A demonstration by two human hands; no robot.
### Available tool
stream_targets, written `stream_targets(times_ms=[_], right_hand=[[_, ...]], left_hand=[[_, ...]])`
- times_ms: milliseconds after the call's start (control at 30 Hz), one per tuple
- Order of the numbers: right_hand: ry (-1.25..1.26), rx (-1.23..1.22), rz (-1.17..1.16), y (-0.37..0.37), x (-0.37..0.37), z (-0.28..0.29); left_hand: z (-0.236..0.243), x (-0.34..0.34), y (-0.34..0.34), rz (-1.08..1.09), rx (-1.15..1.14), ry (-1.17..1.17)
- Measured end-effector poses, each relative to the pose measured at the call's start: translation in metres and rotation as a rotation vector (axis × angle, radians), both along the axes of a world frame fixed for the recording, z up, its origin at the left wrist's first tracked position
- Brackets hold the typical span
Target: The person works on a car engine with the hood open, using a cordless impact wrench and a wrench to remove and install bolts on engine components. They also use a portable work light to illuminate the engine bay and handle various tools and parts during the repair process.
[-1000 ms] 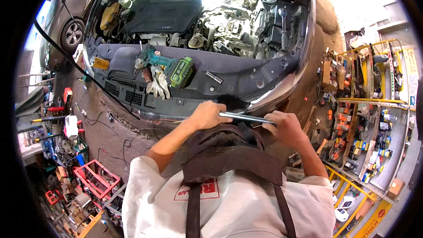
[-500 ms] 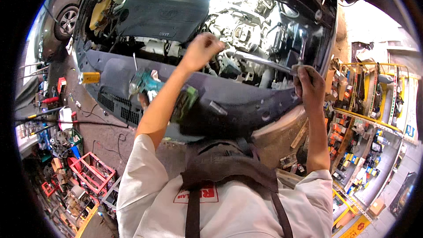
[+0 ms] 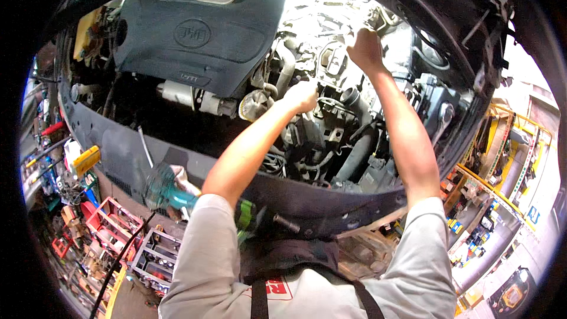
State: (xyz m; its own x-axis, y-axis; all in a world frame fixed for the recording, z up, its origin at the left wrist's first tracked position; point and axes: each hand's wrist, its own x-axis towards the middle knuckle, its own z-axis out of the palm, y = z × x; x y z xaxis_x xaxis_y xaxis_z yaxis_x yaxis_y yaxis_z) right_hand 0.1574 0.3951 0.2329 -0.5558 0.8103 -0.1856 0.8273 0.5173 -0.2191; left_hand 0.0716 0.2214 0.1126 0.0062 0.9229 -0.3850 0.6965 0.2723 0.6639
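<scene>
This is a vehicle repair workshop: an open car engine bay, with its dark plastic engine cover at the upper left, fills the upper middle of the frame. A teal power tool lies on the car's front edge at the lower left, and a silver ratchet rests at the bay's right side. Yellow-railed shelves with small boxes line the right edge, while a red metal frame stands amid clutter at the lower left.
</scene>
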Motion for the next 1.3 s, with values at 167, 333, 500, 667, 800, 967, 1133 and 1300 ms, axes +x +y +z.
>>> stream_targets(times_ms=[167,333,500,667,800,967,1133,1300], right_hand=[[-0.131,0.055,0.056,0.006,-0.005,-0.016],[0.078,0.093,0.034,0.014,-0.012,-0.037],[-0.006,0.045,0.152,0.037,-0.022,-0.047],[0.024,0.026,0.252,0.063,-0.036,-0.083],[-0.035,-0.18,0.158,0.068,-0.052,-0.097],[0.055,-0.098,0.223,0.078,-0.048,-0.128],[0.105,0.002,0.463,0.074,-0.055,-0.141],[0.07,-0.104,0.297,0.066,-0.042,-0.137]], left_hand=[[-0.09,0.016,0.042,0.021,-0.114,0.02],[-0.222,0.024,0.054,-0.16,-0.214,0.074],[-0.274,0.012,0.071,-0.366,-0.42,-0.043],[-0.305,0.034,0.07,-0.473,-0.504,-0.049],[-0.322,0.047,0.069,-0.453,-0.552,-0.068],[-0.331,0.06,0.069,-0.361,-0.6,-0.149],[-0.351,0.047,0.053,-0.142,-0.69,-0.32],[-0.257,0.043,0.072,-0.1,-0.731,-0.215]])
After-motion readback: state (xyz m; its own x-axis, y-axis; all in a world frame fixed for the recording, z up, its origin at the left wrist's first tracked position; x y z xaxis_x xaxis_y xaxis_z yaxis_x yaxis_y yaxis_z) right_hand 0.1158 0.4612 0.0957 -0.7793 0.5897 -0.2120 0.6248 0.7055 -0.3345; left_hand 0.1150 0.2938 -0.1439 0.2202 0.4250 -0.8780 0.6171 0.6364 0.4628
